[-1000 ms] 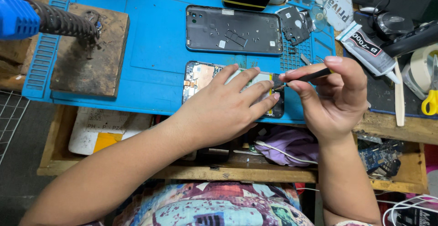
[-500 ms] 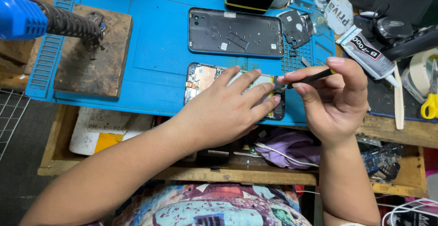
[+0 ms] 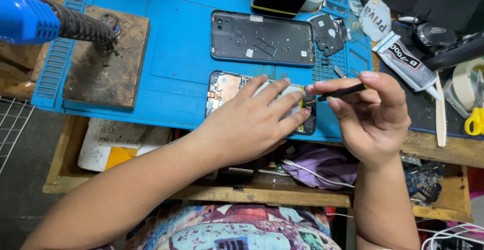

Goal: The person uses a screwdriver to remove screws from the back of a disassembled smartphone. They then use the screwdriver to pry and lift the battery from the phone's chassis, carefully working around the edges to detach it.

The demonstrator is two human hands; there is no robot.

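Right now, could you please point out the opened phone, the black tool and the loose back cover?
opened phone (image 3: pixel 227 88): head view, exposed upper-left corner.
black tool (image 3: pixel 343 92): head view, mid-shaft.
back cover (image 3: pixel 262 38): head view, inner middle.

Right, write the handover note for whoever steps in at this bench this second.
Left hand: flat on the opened phone, pinning it to the blue mat.
Right hand: pinching a thin black tool, tip at the phone's right end, beside the left fingertips.
Back cover: off, lying inside-up on the mat above the phone. A small dark inner cover lies to its right.
Glue tube and yellow scissors: at the right, untouched.
Done: phone opened. Left: the work inside and refitting the cover.
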